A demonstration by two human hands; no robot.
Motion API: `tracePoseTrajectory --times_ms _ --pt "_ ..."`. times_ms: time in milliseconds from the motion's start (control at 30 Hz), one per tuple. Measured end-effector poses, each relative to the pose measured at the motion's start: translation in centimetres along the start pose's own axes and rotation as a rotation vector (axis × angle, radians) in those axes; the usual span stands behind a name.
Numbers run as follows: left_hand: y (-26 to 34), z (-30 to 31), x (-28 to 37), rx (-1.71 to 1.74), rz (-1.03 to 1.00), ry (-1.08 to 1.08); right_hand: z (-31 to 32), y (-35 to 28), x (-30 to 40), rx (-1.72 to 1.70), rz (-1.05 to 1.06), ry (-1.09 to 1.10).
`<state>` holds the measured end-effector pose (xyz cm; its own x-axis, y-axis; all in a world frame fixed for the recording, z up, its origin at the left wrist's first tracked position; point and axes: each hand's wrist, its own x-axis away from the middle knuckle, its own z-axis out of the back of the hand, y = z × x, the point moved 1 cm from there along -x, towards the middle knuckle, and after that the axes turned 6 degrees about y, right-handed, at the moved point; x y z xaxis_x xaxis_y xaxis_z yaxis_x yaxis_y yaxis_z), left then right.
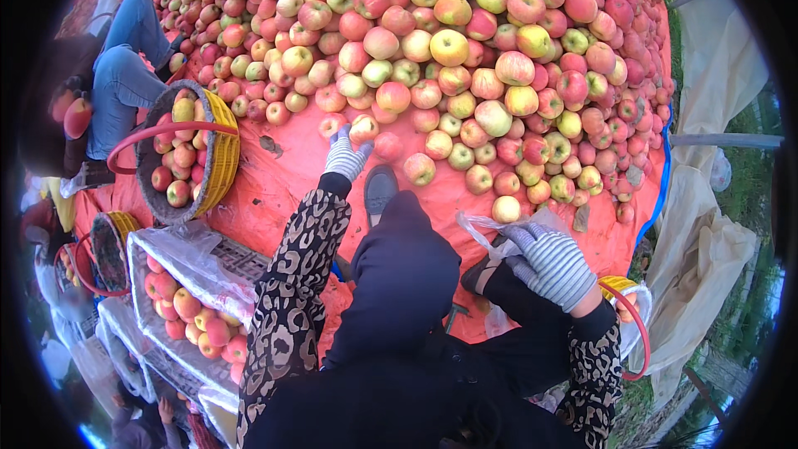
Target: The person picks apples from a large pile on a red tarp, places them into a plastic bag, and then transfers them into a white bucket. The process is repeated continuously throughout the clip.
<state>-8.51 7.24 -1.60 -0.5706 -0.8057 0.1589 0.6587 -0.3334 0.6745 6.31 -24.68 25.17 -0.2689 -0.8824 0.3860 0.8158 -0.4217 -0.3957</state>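
Note:
My left hand (346, 156), in a grey-and-white striped glove, reaches to the near edge of a large apple heap (399, 43). Its fingers are spread around the near side of a red-yellow apple (364, 129), which still rests on the red tarpaulin (280, 162). Another apple (332, 125) lies just left of the fingertips, and a red apple (389, 146) is to the right. My right hand (552, 265), gloved alike, pinches a crumpled clear plastic bag (483, 231) above the tarpaulin. A pale apple (506, 209) sits just beyond that bag.
At left stands a yellow basket (224, 156) of apples with a red handle. Nearer me is a plastic-lined crate (181, 349) holding apples. A person in jeans (124, 81) sits at far left. Another yellow basket (614, 287) is beside my right forearm.

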Motion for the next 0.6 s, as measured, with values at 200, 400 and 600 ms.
tracePoseTrajectory --times_ms 200,400,600 --pt "1.2 -5.9 -4.0 -0.108 0.187 0.047 -0.4 -0.6 1.2 0.049 0.049 0.046" --pt "-0.2 -5.4 -3.2 0.402 0.171 0.06 0.4 -0.9 1.7 0.031 0.071 0.008" --pt "10.8 3.3 3.4 1.305 0.55 -0.918 0.9 -0.3 0.8 -0.64 -0.156 0.22"
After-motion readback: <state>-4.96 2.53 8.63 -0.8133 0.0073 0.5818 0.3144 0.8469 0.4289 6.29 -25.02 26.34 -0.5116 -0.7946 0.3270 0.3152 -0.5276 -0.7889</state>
